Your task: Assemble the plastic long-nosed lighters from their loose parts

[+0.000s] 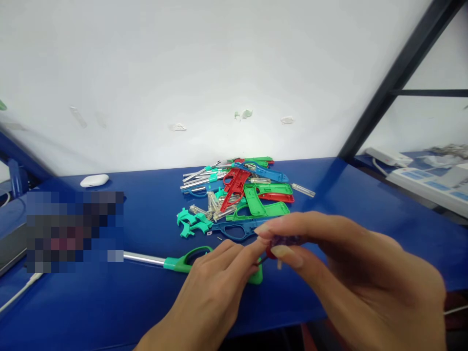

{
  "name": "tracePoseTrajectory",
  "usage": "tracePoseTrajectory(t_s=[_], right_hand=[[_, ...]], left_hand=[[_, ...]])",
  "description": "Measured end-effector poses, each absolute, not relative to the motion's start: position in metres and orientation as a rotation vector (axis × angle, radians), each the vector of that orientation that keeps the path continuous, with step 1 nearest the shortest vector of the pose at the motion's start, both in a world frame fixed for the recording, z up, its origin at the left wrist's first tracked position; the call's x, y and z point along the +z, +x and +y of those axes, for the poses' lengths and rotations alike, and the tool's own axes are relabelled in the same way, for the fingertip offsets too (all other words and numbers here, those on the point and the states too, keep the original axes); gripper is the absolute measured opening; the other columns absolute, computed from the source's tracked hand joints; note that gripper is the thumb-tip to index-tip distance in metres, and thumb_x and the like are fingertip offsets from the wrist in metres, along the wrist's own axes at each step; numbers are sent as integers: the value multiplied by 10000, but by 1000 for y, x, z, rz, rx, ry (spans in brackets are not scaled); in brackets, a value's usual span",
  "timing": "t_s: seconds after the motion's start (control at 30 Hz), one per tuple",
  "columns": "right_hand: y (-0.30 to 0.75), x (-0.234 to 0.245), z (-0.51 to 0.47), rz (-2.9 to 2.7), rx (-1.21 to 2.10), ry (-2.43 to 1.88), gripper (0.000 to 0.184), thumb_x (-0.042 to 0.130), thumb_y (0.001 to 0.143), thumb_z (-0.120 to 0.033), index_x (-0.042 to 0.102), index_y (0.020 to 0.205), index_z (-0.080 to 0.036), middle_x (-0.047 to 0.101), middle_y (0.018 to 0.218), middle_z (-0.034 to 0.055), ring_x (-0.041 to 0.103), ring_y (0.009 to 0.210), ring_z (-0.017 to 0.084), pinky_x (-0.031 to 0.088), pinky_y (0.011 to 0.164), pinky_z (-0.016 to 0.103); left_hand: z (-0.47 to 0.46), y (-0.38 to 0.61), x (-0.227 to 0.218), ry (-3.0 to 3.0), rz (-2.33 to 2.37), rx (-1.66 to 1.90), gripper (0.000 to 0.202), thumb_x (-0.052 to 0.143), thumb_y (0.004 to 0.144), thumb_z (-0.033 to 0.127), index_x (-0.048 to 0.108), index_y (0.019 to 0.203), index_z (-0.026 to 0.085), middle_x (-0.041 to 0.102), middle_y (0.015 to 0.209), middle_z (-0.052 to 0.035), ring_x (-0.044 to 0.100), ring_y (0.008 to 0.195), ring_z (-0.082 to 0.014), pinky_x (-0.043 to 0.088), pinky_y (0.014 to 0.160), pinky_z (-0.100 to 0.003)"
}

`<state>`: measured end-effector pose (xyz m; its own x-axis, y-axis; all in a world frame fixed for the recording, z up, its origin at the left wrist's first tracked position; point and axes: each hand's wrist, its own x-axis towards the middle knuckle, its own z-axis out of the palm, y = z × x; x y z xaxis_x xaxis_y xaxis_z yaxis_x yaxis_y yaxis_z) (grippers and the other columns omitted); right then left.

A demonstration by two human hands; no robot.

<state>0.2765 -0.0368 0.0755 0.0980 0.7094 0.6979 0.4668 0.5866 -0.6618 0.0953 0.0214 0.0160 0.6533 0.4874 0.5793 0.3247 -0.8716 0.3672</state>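
Observation:
A green lighter [181, 263] with a long silver tube lies on the blue table in front of me. My left hand [219, 278] rests over its handle, fingers bent and pressed together around it, hiding much of the grip. Between thumb and forefinger, my right hand [358, 273] pinches a small screwdriver [271, 249] with a red and purplish handle. Its thin shaft points down and left to the lighter's handle, beside my left fingertips. The tip is hidden, so I cannot tell whether it touches a screw.
Behind my hands lies a pile of red, blue and green lighter shells [256, 200], with silver tubes [199, 180], clear tanks [303, 190] and teal triggers [193, 223]. A white earbud case [94, 181] sits back left near a pixelated area. Power strips [431, 185] lie right, past a dark post [383, 83].

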Motion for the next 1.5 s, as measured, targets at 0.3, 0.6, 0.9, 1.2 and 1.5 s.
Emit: tracePoseTrajectory(t_s=[0.3,0.6,0.9,1.2,1.5], right_hand=[[276,75,-37,-1539,221,-1064,221,723,954,-159,774,1084,-331,834,970,-95,787,803,109,648,804,170],[278,72,-34,-1501,259,-1013,189,747,954,-179,780,1070,-324,837,977,-91,800,853,130,664,817,197],[277,73,-33,-1484,279,-1004,163,746,959,-185,778,1049,-316,833,970,-111,793,867,92,639,825,137],[279,72,-35,-1495,274,-1008,178,739,960,-159,780,1041,-311,833,968,-112,791,862,83,631,834,129],[278,73,-35,-1493,332,-1022,215,719,969,-154,771,1065,-338,825,988,-144,779,872,44,595,860,75]], left_hand=[[21,99,11,2593,690,973,405,434,1097,119,503,1470,261,775,1065,-20,763,903,-181,633,779,-279],[20,100,8,2625,694,939,377,451,1096,134,526,1437,275,775,1083,-27,766,886,-193,626,781,-284],[22,99,8,2632,676,904,380,425,1106,124,498,1439,291,757,1114,-22,755,915,-186,609,796,-286],[21,99,8,2624,680,885,378,418,1110,126,481,1448,283,749,1138,-30,750,939,-199,604,796,-310],[21,99,11,2582,696,774,409,388,1110,109,455,1446,333,722,1212,-12,731,1026,-201,598,868,-338]])
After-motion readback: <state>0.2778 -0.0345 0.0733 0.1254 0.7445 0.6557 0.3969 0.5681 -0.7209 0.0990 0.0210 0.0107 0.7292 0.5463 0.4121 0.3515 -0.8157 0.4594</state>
